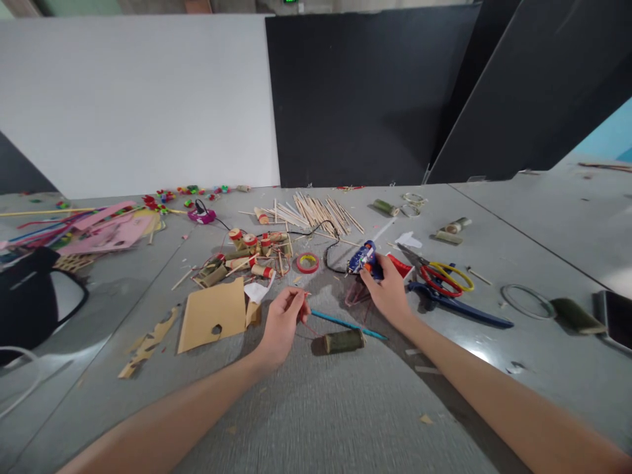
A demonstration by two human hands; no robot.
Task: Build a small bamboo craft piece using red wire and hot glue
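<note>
My left hand [284,319] rests on the grey table [316,408] with its fingers pinched round a thin stick with red thread trailing from it. My right hand [388,289] reaches forward, its fingers closed on the handle of a blue glue gun [363,258] lying on the table. A short green bamboo piece [344,341] lies between my hands, with a blue stick [345,324] just behind it.
Red-and-yellow scissors [447,276] and blue scissors [459,306] lie right of the gun. A red tape roll [307,263], bamboo spools [247,253] and a heap of thin sticks [316,212] lie beyond. Brown cardboard [212,315] sits left; black and white panels stand behind.
</note>
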